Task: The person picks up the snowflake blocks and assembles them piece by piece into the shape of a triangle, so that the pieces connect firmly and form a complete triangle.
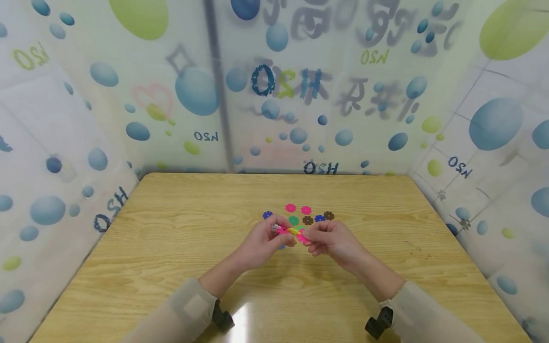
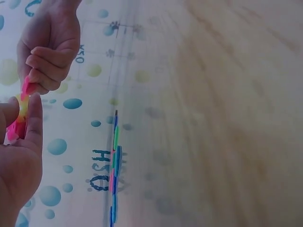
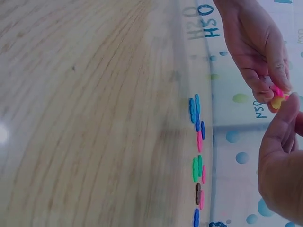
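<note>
Over the middle of the table, my left hand (image 1: 258, 246) grips a small joined piece of snowflake discs, with a pink disc (image 1: 281, 230) and a yellow disc (image 1: 294, 231) showing between thumb and fingers. A whitish bit pokes out by the index finger. From the other side my right hand (image 1: 340, 244) pinches a pink disc (image 1: 302, 237) at the yellow disc's edge. In the left wrist view, this pink disc (image 2: 26, 87) meets the top of the yellow one. Fingers partly hide the piece in the right wrist view, where yellow and pink (image 3: 278, 97) show.
Loose flat discs lie just beyond the hands: two pink (image 1: 290, 207), two brown (image 1: 308, 220), green (image 1: 293, 220) and blue (image 1: 268, 215) ones. A light blue disc (image 1: 281, 247) shows partly under the left hand. Patterned curtains surround the wooden table (image 1: 180, 214).
</note>
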Demonstrator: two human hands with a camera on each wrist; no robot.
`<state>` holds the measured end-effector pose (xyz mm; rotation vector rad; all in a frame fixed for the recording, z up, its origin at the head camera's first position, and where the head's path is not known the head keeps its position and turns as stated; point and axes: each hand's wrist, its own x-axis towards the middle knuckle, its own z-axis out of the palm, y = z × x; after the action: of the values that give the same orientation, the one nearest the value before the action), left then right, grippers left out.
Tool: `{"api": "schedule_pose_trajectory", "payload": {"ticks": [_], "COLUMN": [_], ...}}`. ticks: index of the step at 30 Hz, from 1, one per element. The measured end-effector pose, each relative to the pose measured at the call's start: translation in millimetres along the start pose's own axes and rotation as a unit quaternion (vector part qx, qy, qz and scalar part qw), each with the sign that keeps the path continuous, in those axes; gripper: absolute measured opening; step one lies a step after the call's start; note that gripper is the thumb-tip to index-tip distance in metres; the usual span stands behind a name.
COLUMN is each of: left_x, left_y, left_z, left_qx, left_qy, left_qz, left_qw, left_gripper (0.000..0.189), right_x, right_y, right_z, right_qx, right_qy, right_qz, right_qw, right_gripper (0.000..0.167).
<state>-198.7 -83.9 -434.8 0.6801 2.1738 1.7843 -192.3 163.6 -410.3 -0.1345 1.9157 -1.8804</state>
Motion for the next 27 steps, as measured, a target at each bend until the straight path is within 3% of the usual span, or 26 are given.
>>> {"api": "schedule_pose_trajectory", "payload": {"ticks": [10, 17, 22, 27], "left_x": [-1.6, 0.5, 1.8, 2.2], "left_y": [1.9, -0.1, -2.0, -2.2], "left_z": [-0.4, -3.1, -3.6, -2.7], "left_qx": [0.009, 0.056, 0.050, 0.051], "left_qy": [0.015, 0.034, 0.026, 0.027], "left_qz": [-0.025, -0.014, -0.001, 0.007], "left_qw": [0.9995, 0.9977, 0.9984, 0.9983], "left_gripper": [0.042, 0.035, 0.037, 0.026], "right_x": [0.7, 2.1, 1.0, 1.0], "right_y": [7, 12, 13, 12], "right_z": [-5, -8, -7, -7], "right_qx": [-0.005, -0.012, -0.005, -0.010], "right_qy": [0.002, 0.005, -0.004, -0.012], "right_qz": [0.000, 0.006, 0.005, 0.002], "right_qw": [1.0000, 0.9999, 1.0000, 0.9999], "right_gripper": [0.017, 0.019, 0.020, 0.023]}}
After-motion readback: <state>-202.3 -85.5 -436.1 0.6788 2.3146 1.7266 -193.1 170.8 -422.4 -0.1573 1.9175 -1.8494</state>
